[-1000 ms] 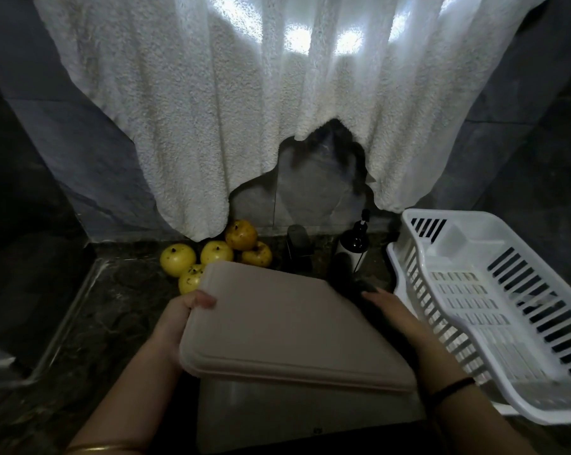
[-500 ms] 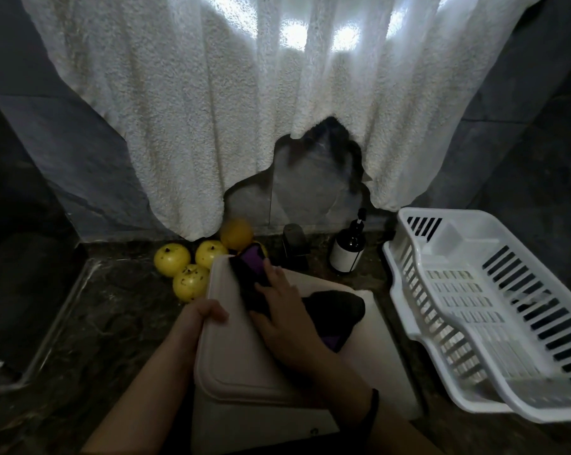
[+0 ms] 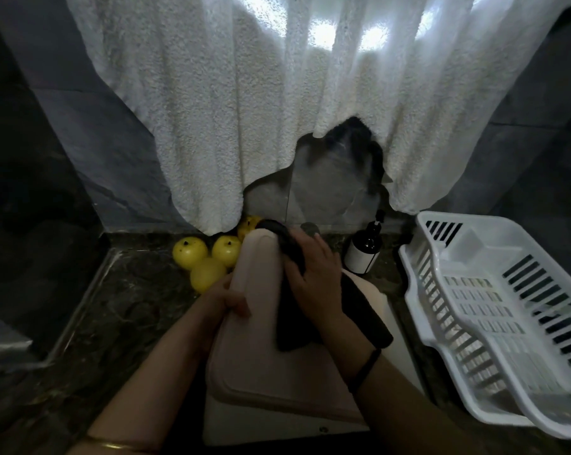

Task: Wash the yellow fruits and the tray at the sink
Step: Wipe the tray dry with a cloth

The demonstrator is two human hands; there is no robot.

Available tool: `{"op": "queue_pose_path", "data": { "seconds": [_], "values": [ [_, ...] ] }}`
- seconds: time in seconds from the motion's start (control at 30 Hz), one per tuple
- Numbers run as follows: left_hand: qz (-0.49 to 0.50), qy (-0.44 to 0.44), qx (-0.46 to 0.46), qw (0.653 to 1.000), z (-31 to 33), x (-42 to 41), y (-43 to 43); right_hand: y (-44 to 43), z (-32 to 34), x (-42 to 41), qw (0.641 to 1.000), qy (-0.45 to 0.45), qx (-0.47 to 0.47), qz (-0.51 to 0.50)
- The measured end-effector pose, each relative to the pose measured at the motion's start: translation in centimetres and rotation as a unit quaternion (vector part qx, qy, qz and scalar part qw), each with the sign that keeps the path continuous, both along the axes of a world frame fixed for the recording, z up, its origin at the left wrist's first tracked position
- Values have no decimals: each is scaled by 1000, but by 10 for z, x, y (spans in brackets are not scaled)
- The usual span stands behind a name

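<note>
The left hand (image 3: 227,298) grips the left edge of the beige tray (image 3: 254,349), thumb on top and fingers curled under the rim. The right hand (image 3: 313,274) lies flat with fingers spread, pressing a dark cloth (image 3: 290,326) onto the tray's upper face. A black band (image 3: 364,369) circles the right wrist and a gold bangle (image 3: 113,446) the left forearm.

The tray is held tilted, far end raised, over a pale basin (image 3: 277,428) at the near edge of the dark stone counter (image 3: 113,307). Just beyond the tray's far left corner, four yellow fruits (image 3: 190,252) cluster against the counter's back edge, touching one another. A dark bottle (image 3: 363,254) with a white label stands upright near the back edge, right of the tray. A white slatted dish rack (image 3: 507,323) fills the counter's right side. A white towel (image 3: 244,110) hangs over the back wall.
</note>
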State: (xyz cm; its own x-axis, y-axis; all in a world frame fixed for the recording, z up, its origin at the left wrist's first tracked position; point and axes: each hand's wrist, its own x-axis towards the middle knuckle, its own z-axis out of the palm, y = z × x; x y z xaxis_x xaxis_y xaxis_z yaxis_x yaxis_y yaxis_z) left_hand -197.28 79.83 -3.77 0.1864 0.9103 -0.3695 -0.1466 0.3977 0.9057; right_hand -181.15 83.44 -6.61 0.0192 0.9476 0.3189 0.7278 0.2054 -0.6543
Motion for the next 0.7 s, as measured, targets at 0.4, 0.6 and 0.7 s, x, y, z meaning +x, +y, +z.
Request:
{"op": "queue_pose_path", "data": {
  "seconds": [0.4, 0.6, 0.7],
  "values": [
    [2, -106, 28, 994, 18, -24, -8, -1, -41, 91, 965, 185, -81, -167],
    [-5, -105, 8, 994, 18, -30, -10, 3, -37, 113, 894, 359, -142, -226],
    [-35, -103, -10, 994, 16, -33, -10, 3, -41, 122, 889, 348, -107, -279]
  ]
}}
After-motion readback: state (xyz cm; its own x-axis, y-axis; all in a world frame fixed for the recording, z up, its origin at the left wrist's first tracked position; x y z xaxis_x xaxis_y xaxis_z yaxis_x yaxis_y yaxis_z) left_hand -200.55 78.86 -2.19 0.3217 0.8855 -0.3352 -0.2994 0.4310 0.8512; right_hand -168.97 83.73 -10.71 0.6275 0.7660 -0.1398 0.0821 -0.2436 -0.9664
